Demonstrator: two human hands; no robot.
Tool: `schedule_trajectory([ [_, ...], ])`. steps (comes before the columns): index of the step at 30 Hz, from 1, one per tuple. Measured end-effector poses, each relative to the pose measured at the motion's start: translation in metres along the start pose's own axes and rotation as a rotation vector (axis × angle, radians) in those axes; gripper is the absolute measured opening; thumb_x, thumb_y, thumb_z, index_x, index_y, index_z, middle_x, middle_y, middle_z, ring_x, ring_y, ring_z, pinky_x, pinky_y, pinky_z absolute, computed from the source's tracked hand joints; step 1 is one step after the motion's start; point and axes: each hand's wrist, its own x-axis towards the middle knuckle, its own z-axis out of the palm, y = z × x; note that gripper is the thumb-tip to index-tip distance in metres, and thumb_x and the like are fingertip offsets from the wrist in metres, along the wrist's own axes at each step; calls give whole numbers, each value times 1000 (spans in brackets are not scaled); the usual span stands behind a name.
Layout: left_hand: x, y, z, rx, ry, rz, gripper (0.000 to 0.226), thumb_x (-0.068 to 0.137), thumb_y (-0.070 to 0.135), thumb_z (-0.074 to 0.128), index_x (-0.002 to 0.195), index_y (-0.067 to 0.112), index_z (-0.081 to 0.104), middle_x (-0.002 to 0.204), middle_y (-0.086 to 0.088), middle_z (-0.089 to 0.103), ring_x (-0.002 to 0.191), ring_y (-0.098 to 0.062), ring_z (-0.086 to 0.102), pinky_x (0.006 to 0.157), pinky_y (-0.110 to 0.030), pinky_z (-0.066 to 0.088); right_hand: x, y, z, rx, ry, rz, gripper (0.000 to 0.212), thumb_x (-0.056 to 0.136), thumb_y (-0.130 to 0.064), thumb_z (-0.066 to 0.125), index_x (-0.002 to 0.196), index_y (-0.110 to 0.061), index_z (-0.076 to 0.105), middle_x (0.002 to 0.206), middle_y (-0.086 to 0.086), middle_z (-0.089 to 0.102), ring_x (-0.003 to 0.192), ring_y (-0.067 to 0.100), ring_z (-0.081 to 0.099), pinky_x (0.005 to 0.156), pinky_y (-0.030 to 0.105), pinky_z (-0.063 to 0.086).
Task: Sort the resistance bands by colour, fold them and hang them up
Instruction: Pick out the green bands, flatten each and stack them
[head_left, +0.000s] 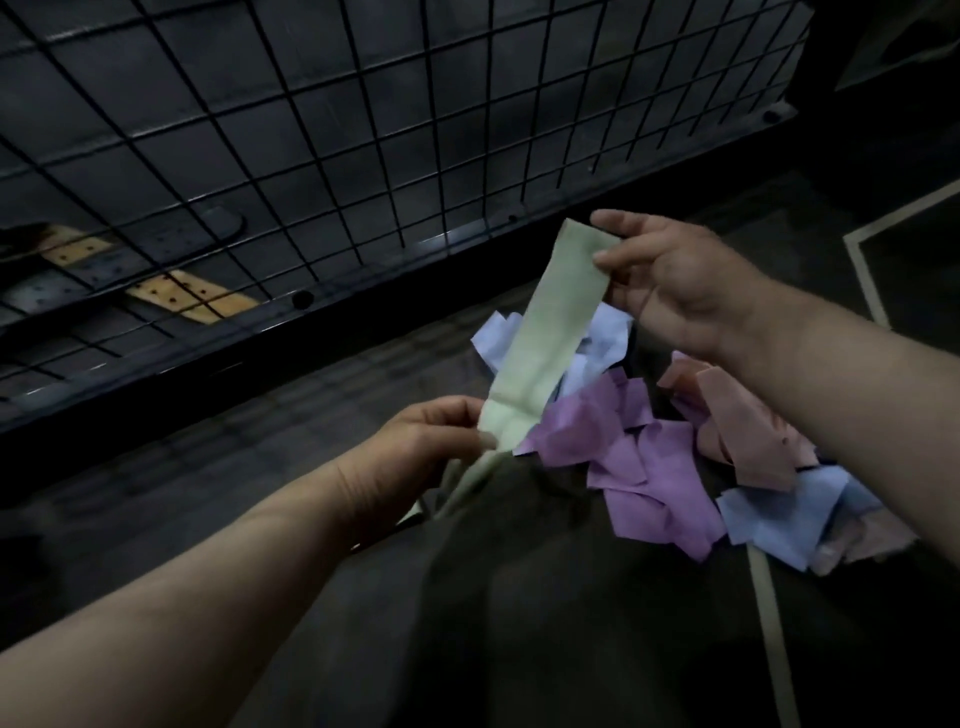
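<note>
Fingers (623, 221) of the right hand (675, 291) pinched the top end of a pale green band (545, 322). The left hand (426, 441) pinched its lower part, so it ran slanted between them, with its tail drooping below. Under it on the dark floor (260, 467) lay a loose pile of light blue bands (597, 343), purple bands (623, 457) and pink bands (737, 431). The right forearm hid part of the pile. A wire grid panel (311, 130) stood just beyond.
</note>
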Motion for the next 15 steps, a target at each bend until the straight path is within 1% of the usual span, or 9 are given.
schedule_trajectory([
  [2, -3, -6, -3, 48, -14, -12, 35, 71, 23, 70, 102, 6, 71, 92, -17, 70, 77, -23, 65, 70, -29, 51, 4, 1, -5, 31, 21, 28, 33, 87, 14, 46, 110, -8, 57, 87, 10, 64, 75, 19, 66, 64, 28, 58],
  [4, -3, -11, -5, 56, -27, -8, 41, 73, 34, 72, 103, 8, 73, 100, -21, 70, 90, -30, 63, 87, -43, 47, 7, 2, -10, 68, 62, 41, 33, 87, 13, 44, 110, -8, 57, 88, 12, 63, 76, 20, 66, 66, 28, 58],
  [6, -3, -13, -6, 10, -7, 21, 51, 67, 34, 78, 110, 7, 71, 110, -23, 69, 100, -33, 62, 101, -51, 44, 9, 3, -13, 99, 98, 48, 39, 86, 16, 42, 112, -9, 58, 91, 14, 63, 80, 22, 66, 73, 28, 59],
  [7, -2, -14, -6, -5, 14, 40, 57, 65, 31, 81, 116, 8, 69, 113, -22, 69, 102, -33, 63, 103, -52, 43, 11, 5, -16, 54, 112, 50, 45, 85, 17, 40, 117, -9, 58, 92, 15, 62, 81, 22, 65, 74, 27, 58],
  [9, -1, -12, -6, -31, 32, 60, 67, 64, 25, 84, 127, 12, 62, 113, -18, 70, 102, -28, 66, 100, -46, 49, 10, 10, -18, -168, 94, 85, 60, 83, 20, 40, 134, -10, 50, 95, 17, 59, 80, 21, 61, 70, 21, 52],
  [10, -1, -11, -5, -39, 18, 68, 67, 66, 25, 83, 128, 13, 61, 114, -18, 70, 102, -28, 66, 96, -43, 49, 8, 14, -20, -270, 52, 123, 67, 83, 21, 41, 141, -11, 44, 104, 21, 60, 83, 24, 62, 71, 20, 50],
  [12, -1, -10, -4, -3, -1, 83, 58, 67, 29, 83, 122, 16, 67, 117, -24, 67, 102, -31, 61, 92, -47, 42, 3, 21, -27, -406, -71, 226, 75, 84, 21, 49, 147, -19, 36, 125, 27, 57, 102, 29, 67, 84, 24, 55],
  [14, 1, -12, -3, 1, 27, 75, 47, 69, 25, 82, 114, 16, 72, 115, -22, 69, 100, -32, 60, 93, -53, 43, -6, 26, -28, -590, -199, 275, 74, 85, 15, 60, 144, -25, 41, 121, 23, 64, 103, 29, 70, 86, 33, 59],
  [15, 3, -13, -3, -4, 51, 66, 40, 70, 21, 78, 110, 16, 74, 110, -18, 72, 97, -30, 62, 94, -53, 45, -9, 28, -28, -725, -272, 271, 67, 86, 10, 64, 140, -25, 47, 117, 19, 67, 100, 27, 71, 83, 33, 60],
])
